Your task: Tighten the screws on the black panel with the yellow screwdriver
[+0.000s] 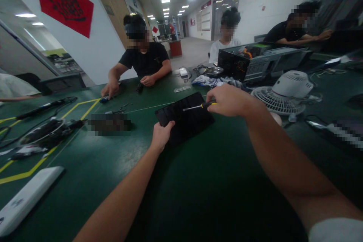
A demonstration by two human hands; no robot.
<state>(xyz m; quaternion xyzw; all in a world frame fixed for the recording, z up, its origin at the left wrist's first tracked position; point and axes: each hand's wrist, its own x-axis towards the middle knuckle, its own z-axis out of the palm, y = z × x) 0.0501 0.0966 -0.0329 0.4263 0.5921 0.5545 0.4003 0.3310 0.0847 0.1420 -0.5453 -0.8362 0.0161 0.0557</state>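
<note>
panel (188, 123) on table (221, 166) | fan (292, 85) to right | case (255, 64) behind fan

A white box (31, 198) lies toward the near left corner of the green table (93, 170). Cables (51, 130) and yellow tape (17, 177) spread along its left side. A person in black (150, 58) leans at the far edge. Toward the far right corner stands an open computer case (232, 64), with cloth (207, 80), a metal dish (214, 71) and a white fan (295, 83) nearby.
</note>
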